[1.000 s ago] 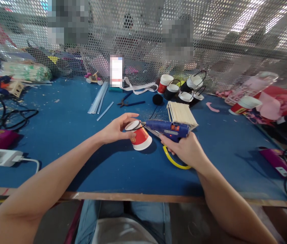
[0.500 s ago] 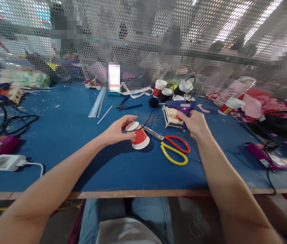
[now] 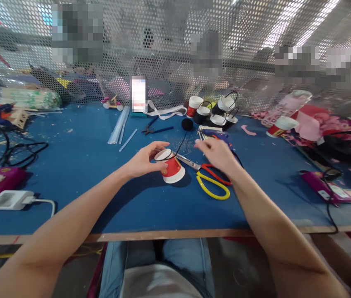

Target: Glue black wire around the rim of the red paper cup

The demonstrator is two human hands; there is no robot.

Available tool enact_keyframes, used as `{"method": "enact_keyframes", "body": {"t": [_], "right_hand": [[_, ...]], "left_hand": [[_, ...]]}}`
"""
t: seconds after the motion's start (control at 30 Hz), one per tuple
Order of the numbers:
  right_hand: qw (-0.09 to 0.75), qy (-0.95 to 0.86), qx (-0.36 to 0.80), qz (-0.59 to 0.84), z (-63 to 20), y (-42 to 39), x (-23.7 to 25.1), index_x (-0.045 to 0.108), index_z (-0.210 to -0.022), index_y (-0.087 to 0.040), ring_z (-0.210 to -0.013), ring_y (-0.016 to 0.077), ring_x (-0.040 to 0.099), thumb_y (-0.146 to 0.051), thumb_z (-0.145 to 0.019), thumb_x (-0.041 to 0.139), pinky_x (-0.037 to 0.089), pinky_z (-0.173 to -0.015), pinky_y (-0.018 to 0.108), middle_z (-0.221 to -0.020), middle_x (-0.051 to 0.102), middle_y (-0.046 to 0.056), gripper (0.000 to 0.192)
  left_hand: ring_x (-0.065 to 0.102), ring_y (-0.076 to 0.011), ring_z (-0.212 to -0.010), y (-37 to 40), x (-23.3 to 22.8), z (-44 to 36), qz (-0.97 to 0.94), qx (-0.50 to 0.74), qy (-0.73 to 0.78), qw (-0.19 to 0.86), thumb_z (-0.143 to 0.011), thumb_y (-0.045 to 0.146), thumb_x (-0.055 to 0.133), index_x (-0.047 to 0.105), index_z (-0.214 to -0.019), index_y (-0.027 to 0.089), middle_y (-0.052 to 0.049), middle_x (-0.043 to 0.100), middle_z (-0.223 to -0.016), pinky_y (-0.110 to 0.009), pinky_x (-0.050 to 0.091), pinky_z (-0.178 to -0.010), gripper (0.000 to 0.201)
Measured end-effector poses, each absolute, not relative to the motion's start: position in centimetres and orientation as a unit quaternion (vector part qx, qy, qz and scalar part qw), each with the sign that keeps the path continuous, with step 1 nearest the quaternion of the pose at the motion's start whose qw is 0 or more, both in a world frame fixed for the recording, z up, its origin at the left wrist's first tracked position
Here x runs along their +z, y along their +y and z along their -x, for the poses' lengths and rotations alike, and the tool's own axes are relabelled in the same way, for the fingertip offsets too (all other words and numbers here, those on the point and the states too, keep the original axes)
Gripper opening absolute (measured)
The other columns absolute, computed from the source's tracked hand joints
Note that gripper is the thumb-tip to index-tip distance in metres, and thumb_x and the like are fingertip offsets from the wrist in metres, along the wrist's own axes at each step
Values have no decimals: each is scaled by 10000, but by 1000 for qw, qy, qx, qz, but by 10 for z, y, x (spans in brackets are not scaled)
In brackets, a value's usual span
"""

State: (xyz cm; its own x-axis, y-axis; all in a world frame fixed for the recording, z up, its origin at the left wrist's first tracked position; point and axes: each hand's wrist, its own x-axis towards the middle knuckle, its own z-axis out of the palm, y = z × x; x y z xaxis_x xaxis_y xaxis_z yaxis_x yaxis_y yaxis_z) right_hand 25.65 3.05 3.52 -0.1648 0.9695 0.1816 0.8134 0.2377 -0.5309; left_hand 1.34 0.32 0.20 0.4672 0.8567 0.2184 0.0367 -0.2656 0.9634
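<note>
The left hand (image 3: pixel 146 159) pinches a red paper cup (image 3: pixel 170 167) that stands upside down near the middle of the blue bench (image 3: pixel 78 165), thumb on the near side and fingers curled over the white base. A thin black wire (image 3: pixel 180 147) arches up from the cup's base. The right hand (image 3: pixel 215 153) hovers empty just to the right of the cup, blurred, fingers loosely spread above the scissors (image 3: pixel 208 176) with red and yellow handles. The blue glue gun (image 3: pixel 214 134) lies just beyond that hand, beside a bundle of wooden sticks. This looks like the step of fixing the wire as a handle to the cup; the next move would likely call for the free hand to press the wire end against the cup wall while the left keeps the cup steady.
</note>
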Motion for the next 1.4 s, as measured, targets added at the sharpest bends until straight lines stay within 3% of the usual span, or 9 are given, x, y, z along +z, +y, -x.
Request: {"method": "enact_keyframes", "body": {"t": [0.1,0.27,0.37,0.63,1.4], "right_hand": [[264,-732,382,499,-227,14,29,670,-753,-161,-719,163,580,-578,-830,380,425,-645,274,-782,665,66,514],[386,-650,496,427,-203,13,17,609,-761,-170,-668,107,527,-520,-762,543,414,-613,227,-739,613,13,357],[452,-603,500,427,-201,14,16,590,-767,-169,-667,93,507,-456,-711,627,416,-624,220,-729,581,0,294],[516,-558,514,397,-206,4,20,564,-733,-186,-617,74,507,-396,-707,651,392,-575,207,-680,569,-25,229],[507,-574,484,422,-208,10,6,576,-685,-178,-596,92,479,-380,-717,653,398,-578,246,-646,556,-5,219]], "left_hand": [[551,-177,-995,3,2,-15,-678,409,323,518,-662,229,692,456,-1200,199,-74,566,-1079,-344,419,-893,588],[542,-191,-1035,3,1,-16,-671,412,295,541,-667,220,698,480,-1171,196,-90,552,-1148,-355,401,-925,550],[540,-198,-1038,3,-1,-15,-674,408,292,542,-673,210,692,481,-1168,191,-93,549,-1151,-361,404,-922,538],[550,-186,-992,1,0,-17,-672,386,318,546,-679,213,686,473,-1167,188,-83,545,-1114,-365,422,-888,533],[537,-197,-1036,-4,5,-21,-653,398,304,568,-664,194,692,485,-1175,191,-95,538,-1167,-361,427,-893,551]]}}
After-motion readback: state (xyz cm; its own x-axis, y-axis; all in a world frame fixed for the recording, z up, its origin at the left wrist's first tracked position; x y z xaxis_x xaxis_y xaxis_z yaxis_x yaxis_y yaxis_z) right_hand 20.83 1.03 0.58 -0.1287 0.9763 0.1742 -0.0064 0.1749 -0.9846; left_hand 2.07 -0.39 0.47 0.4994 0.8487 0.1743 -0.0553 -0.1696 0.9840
